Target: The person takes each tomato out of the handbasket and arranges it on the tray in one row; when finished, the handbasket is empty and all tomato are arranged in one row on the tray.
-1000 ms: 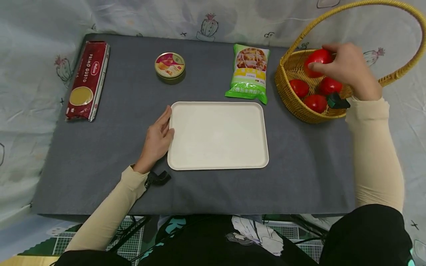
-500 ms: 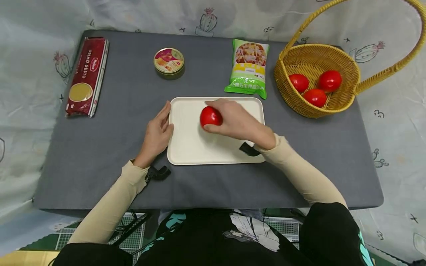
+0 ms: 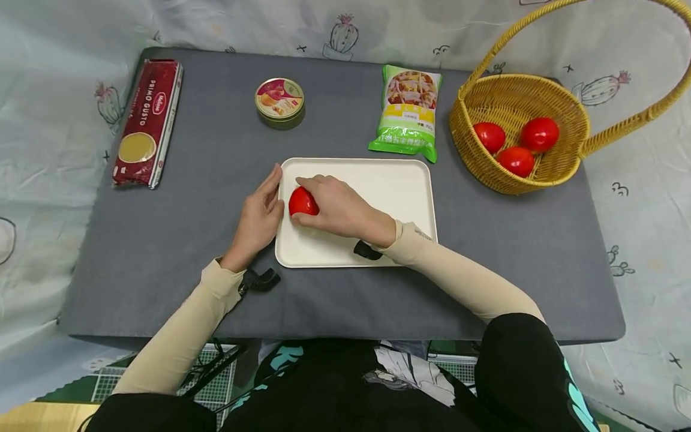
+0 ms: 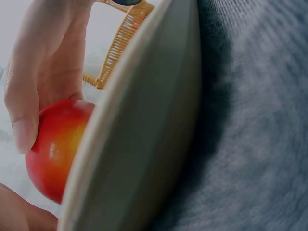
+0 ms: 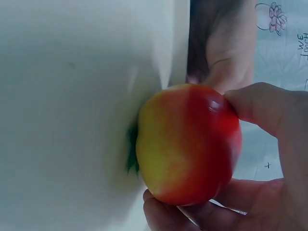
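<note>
My right hand (image 3: 345, 210) grips a red tomato (image 3: 303, 201) low over the left part of a cream tray (image 3: 388, 186). In the right wrist view the tomato (image 5: 190, 144) shows a yellow side, and its green leafy top faces the tray at very close range. Thumb and fingers lie on opposite sides of it. My left hand (image 3: 255, 222) rests against the tray's left edge, fingers extended and thumb at the rim. From the left wrist, the raised tray rim (image 4: 96, 144) hides part of the tomato (image 4: 55, 149).
A yellow wicker basket (image 3: 580, 129) with three red tomatoes (image 3: 540, 134) stands at the back right. Behind the tray are a green snack bag (image 3: 408, 114) and a round tin (image 3: 279, 99). A dark red biscuit packet (image 3: 147, 123) lies at the left of the grey table (image 3: 464, 300).
My right hand has taken a tomato out of the basket and carried it left over the tray, to the tray's left part. The left hand stays at the tray's edge.
</note>
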The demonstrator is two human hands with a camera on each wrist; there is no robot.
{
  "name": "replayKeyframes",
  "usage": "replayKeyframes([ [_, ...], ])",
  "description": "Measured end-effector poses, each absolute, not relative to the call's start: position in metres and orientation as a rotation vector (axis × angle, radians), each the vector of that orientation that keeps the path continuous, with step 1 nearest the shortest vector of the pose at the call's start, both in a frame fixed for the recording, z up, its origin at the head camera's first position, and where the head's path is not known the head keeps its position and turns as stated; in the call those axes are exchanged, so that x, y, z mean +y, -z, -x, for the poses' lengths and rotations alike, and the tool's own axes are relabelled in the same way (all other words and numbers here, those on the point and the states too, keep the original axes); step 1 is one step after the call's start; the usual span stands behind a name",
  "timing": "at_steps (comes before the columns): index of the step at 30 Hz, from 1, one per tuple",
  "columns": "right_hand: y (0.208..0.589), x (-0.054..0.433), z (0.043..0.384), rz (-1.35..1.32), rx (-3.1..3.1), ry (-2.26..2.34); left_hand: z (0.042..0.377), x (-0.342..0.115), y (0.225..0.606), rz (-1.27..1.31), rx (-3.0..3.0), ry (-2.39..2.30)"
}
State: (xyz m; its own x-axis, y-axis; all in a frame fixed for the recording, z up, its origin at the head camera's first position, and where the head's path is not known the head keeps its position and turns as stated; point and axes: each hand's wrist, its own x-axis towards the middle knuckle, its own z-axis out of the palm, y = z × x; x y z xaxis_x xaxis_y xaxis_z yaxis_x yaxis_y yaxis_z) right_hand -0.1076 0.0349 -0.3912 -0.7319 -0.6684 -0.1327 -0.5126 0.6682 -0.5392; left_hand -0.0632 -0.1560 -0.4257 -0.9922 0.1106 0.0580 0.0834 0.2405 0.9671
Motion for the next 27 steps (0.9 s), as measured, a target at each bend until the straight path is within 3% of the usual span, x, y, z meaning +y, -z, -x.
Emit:
replayKeyframes([
  [6, 0.391, 0.037, 0.103, 0.902, 2.571, 0.694, 0.07, -0.162, 0.45, -0.196, 2.474, -1.909],
  [17, 0.372, 0.052, 0.103, 0.86, 2.654, 0.683, 0.072, -0.165, 0.456, -0.205, 2.434, -1.968],
  [27, 0.322, 0.157, 0.134, 0.768, 2.888, 0.782, 0.072, -0.163, 0.456, -0.197, 2.39, -2.02],
])
